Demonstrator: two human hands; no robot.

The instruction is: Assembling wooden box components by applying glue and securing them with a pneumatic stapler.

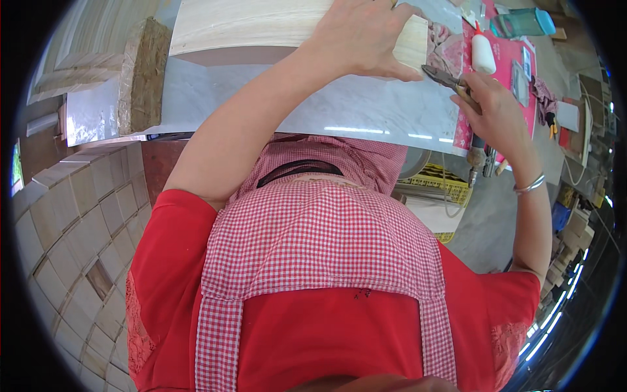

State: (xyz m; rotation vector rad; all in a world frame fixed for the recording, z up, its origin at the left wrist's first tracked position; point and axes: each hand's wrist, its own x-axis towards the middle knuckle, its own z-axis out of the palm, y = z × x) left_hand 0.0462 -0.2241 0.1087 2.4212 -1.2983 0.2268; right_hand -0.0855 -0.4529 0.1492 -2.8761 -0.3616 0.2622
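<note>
A pale wooden box (241, 26) lies on the marble-patterned tabletop at the far edge of view. My left hand (366, 42) spans its right end, thumb along the near side and fingers over the top, gripping it; some fingertips are cut off by the upper edge. Wrapped in my right hand (491, 108) is a pair of pliers (446, 78) with dark jaws. The jaw tips point left, close to the box's right end corner. Whether they touch the wood I cannot tell.
On a red mat (467, 121) at right are a white glue bottle (482, 53) and a teal bottle (519, 23). A pink cloth (445, 49) lies beside the box. A brown block (145, 75) stands left; stacked wooden pieces (85, 242) fill the lower left. Yellow crates (441, 176) sit below the table.
</note>
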